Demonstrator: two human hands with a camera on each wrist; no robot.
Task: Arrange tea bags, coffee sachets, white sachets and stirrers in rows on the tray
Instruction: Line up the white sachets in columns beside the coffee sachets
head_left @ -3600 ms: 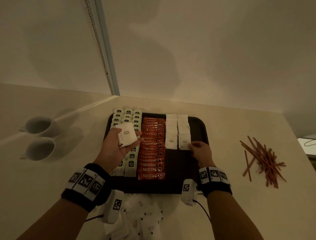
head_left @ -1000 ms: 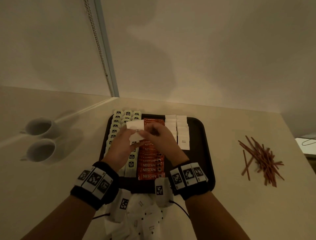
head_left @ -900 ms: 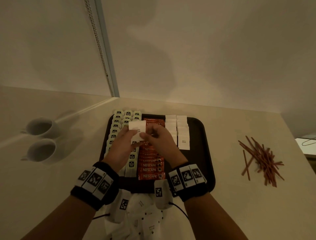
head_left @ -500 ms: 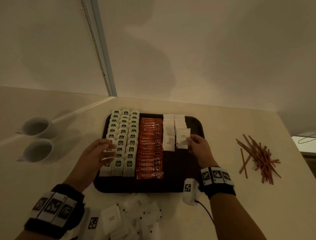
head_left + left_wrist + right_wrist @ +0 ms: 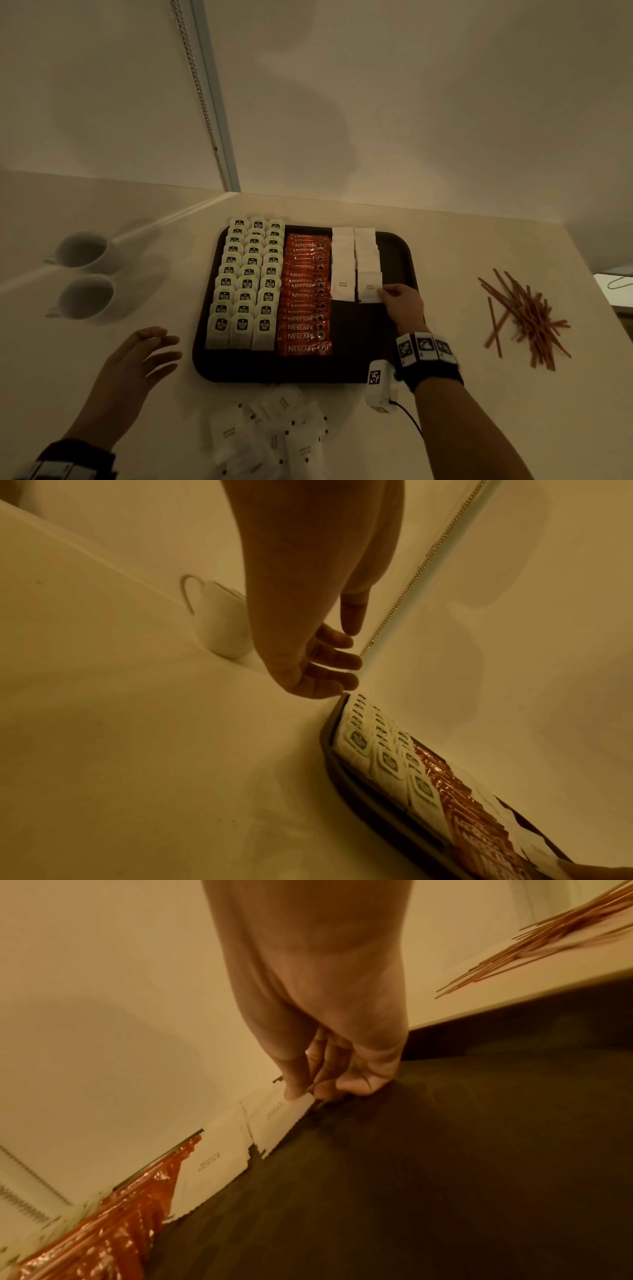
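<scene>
A dark tray (image 5: 397,246) holds three columns of tea bags (image 5: 246,284), a column of orange coffee sachets (image 5: 305,294) and two columns of white sachets (image 5: 342,263). My right hand (image 5: 399,301) pinches the corner of the nearest white sachet (image 5: 369,287) of the right column, which lies on the tray; the pinch shows in the right wrist view (image 5: 301,1096) too. My left hand (image 5: 144,356) hovers open over the table left of the tray, holding nothing, fingers spread (image 5: 335,664). Loose white sachets (image 5: 274,431) lie in front of the tray. Brown stirrers (image 5: 524,315) lie in a heap to the right.
Two white cups (image 5: 85,274) stand at the left by the wall, one seen in the left wrist view (image 5: 219,620). A blind chain (image 5: 202,102) hangs in the corner behind the tray. The table edge runs at the far right past the stirrers.
My right hand took a white sachet from my left hand and carried it to the right column on the tray. My left hand drew back left and down, off the tray, now empty.
</scene>
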